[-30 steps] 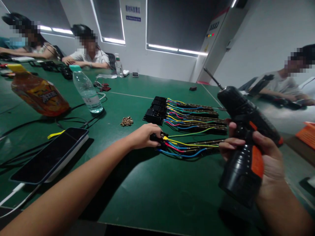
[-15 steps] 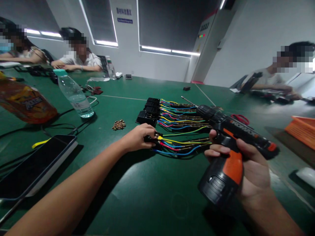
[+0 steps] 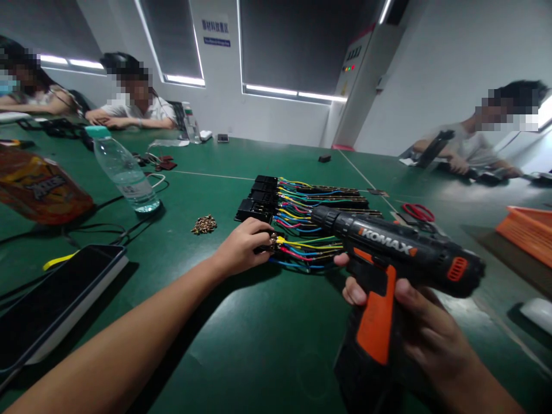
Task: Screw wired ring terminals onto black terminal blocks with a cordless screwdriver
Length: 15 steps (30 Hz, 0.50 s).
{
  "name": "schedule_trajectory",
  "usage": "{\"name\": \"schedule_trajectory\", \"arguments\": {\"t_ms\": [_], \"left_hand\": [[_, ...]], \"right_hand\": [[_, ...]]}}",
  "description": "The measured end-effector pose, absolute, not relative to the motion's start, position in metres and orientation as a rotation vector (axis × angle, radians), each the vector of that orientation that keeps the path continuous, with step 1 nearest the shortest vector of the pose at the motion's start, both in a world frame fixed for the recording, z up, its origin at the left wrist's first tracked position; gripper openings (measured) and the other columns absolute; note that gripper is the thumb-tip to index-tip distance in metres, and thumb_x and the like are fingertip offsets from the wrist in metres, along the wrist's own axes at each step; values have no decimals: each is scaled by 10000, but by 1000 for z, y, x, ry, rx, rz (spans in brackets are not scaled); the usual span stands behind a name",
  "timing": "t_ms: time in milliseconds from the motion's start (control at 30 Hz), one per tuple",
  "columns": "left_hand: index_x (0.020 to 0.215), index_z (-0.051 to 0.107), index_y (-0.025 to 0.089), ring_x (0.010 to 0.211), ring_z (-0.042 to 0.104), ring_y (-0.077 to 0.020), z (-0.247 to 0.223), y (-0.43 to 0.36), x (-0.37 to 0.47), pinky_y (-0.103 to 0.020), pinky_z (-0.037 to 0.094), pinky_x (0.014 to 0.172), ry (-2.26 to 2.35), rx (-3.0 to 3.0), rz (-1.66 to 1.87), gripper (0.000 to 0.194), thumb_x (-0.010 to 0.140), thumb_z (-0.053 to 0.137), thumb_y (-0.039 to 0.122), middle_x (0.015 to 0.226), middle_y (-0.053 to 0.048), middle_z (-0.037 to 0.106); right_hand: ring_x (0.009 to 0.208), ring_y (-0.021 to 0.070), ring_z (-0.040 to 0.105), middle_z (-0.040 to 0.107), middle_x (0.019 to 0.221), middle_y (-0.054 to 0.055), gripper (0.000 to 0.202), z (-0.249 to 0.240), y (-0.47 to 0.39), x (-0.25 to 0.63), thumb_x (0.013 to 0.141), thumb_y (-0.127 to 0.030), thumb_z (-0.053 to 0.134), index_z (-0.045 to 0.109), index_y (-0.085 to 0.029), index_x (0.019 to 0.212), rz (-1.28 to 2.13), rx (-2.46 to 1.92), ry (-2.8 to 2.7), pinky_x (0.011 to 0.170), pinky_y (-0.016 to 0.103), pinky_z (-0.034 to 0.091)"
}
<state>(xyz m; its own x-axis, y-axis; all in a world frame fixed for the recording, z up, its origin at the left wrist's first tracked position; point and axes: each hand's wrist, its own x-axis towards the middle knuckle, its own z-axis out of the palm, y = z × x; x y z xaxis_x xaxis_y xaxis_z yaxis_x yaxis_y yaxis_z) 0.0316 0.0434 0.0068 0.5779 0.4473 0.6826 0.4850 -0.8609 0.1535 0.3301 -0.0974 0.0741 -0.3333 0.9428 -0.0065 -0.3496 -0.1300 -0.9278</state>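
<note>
My left hand (image 3: 244, 246) is closed around a small black terminal block (image 3: 273, 240) with brass-coloured screws. Yellow, red and blue wires (image 3: 302, 250) run from it to the right. In my right hand (image 3: 425, 328) is a black and orange cordless drill (image 3: 383, 247), gripped by its handle. Its chuck points left, above the wires, and its slim bit is hard to see against the other wires. Beyond my left hand, several similar black blocks (image 3: 254, 208) with coloured wires lie in a row. A small heap of brass screws (image 3: 204, 224) sits left of them.
To the left are a phone-like device (image 3: 64, 305), a water bottle (image 3: 127, 178), an orange drink bottle (image 3: 43, 187) and cables. Red-handled scissors (image 3: 418, 212) and an orange basket (image 3: 528, 230) lie to the right. Other people sit around the green table (image 3: 259, 345).
The drill has swung left and turned more level, its chuck now closer to the terminal block. My left hand stays on the block. The view has shifted slightly.
</note>
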Motion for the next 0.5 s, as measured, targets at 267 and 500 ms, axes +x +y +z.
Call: {"name": "schedule_trajectory", "arguments": {"t_ms": [267, 500], "left_hand": [[828, 691, 187, 1041, 589, -250, 5, 42, 34, -414, 539, 879, -802, -2573, -1043, 47, 852, 658, 212, 1170, -110, 670], [839, 705, 193, 1068, 580, -276, 3, 43, 33, -437, 534, 892, -779, -2487, -974, 59, 859, 658, 223, 1185, -109, 667]], "right_hand": [[730, 194, 732, 768, 886, 107, 444, 79, -107, 316, 879, -555, 645, 690, -239, 1188, 1600, -917, -1111, 590, 247, 580], [576, 174, 683, 770, 879, 115, 406, 75, -114, 324, 890, -514, 615, 711, -218, 1150, 1525, -984, -1170, 468, 239, 532]]}}
